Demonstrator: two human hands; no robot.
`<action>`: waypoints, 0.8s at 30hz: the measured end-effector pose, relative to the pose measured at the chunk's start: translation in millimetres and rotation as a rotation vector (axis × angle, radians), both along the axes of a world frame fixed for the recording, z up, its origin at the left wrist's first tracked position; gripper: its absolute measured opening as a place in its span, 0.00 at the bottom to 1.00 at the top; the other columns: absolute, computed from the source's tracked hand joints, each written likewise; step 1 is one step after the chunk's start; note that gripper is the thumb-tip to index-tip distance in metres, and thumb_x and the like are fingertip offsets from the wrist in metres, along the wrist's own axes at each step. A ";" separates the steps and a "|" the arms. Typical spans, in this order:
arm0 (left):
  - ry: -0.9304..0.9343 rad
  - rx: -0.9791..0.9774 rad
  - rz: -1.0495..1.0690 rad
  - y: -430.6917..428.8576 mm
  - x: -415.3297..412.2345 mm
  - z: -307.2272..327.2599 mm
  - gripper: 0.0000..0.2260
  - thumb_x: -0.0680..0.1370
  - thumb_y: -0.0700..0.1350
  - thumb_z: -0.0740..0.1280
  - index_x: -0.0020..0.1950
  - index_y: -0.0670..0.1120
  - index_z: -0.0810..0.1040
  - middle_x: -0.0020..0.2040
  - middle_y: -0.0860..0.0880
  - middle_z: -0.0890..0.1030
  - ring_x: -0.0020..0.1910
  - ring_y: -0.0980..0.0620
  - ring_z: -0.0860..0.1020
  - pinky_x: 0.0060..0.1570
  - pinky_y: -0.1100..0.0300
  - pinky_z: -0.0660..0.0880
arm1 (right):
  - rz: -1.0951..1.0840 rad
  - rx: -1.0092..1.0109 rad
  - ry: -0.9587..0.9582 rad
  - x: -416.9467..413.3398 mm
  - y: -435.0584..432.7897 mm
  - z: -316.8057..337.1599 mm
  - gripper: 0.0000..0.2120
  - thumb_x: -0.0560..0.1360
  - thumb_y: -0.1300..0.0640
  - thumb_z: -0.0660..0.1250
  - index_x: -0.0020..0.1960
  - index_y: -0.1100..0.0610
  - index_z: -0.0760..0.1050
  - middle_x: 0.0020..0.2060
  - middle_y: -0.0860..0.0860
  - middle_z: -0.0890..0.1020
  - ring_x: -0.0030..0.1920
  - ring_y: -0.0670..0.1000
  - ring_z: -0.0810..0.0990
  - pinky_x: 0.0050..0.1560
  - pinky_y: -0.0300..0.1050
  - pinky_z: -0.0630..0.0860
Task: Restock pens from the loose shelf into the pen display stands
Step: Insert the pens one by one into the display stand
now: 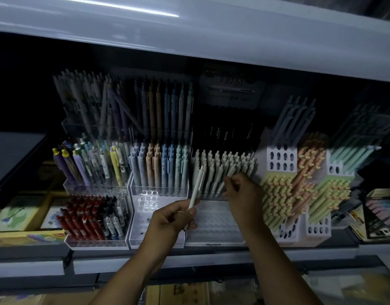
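White pen (197, 184) pinched in left grip (172, 219), right grip (242, 192) perhaps closed on pens (220, 166) in clear stand (214, 225)

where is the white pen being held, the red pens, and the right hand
white pen (197, 186), head view, middle of the barrel
red pens (79, 219), head view, middle of the bunch in the lower left stand
right hand (242, 192), head view, back of the hand

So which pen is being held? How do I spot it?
Find the middle stand, the one full of cream pens. Just in front of its left edge, the left hand pinches one pen. It alone leans free, outside every stand.
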State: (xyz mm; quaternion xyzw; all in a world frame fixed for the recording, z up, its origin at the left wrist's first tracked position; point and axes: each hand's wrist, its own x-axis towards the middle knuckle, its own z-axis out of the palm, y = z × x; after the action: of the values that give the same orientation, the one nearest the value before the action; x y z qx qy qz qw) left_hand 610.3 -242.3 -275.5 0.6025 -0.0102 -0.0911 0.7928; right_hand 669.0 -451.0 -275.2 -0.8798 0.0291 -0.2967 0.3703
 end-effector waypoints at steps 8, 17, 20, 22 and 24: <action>0.027 -0.008 0.047 1.5 0.9 -0.5 0.10 0.76 0.40 0.71 0.56 0.41 0.86 0.47 0.32 0.83 0.42 0.43 0.79 0.44 0.56 0.79 | -0.004 -0.163 0.016 -3.4 7.7 1.9 0.14 0.79 0.57 0.70 0.37 0.59 0.73 0.28 0.52 0.78 0.28 0.48 0.77 0.28 0.47 0.75; 0.050 -0.034 0.047 0.4 0.3 3.9 0.10 0.73 0.38 0.73 0.53 0.41 0.86 0.46 0.35 0.85 0.43 0.45 0.83 0.45 0.57 0.82 | -0.010 -0.120 0.103 -0.5 6.2 2.3 0.16 0.80 0.55 0.68 0.36 0.59 0.71 0.28 0.53 0.78 0.28 0.50 0.78 0.31 0.52 0.77; 0.057 -0.029 0.049 -0.2 0.1 4.1 0.09 0.75 0.35 0.72 0.55 0.39 0.86 0.47 0.34 0.85 0.43 0.46 0.83 0.44 0.58 0.83 | 0.017 -0.092 0.121 -0.3 5.1 3.9 0.15 0.80 0.56 0.68 0.37 0.60 0.72 0.28 0.53 0.78 0.29 0.50 0.78 0.31 0.52 0.77; 0.056 -0.017 0.053 -0.9 -0.4 5.7 0.09 0.76 0.35 0.72 0.55 0.40 0.86 0.44 0.37 0.86 0.40 0.49 0.83 0.41 0.61 0.81 | 0.011 -0.111 0.127 -0.3 5.0 5.9 0.16 0.80 0.55 0.68 0.36 0.59 0.72 0.28 0.53 0.78 0.28 0.50 0.78 0.31 0.51 0.77; 0.047 -0.014 0.053 -1.5 -0.7 6.9 0.08 0.76 0.34 0.71 0.53 0.42 0.86 0.42 0.39 0.86 0.38 0.50 0.82 0.39 0.62 0.80 | -0.003 -0.122 0.131 0.4 5.8 7.4 0.16 0.80 0.55 0.68 0.35 0.58 0.70 0.27 0.53 0.77 0.28 0.50 0.77 0.30 0.50 0.76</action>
State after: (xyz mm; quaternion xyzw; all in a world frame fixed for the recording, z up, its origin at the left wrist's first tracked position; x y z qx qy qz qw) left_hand 609.7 -243.8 -268.6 0.5947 0.0240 -0.0841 0.7991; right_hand 669.4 -445.3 -267.8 -0.9182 0.0362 -0.2403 0.3128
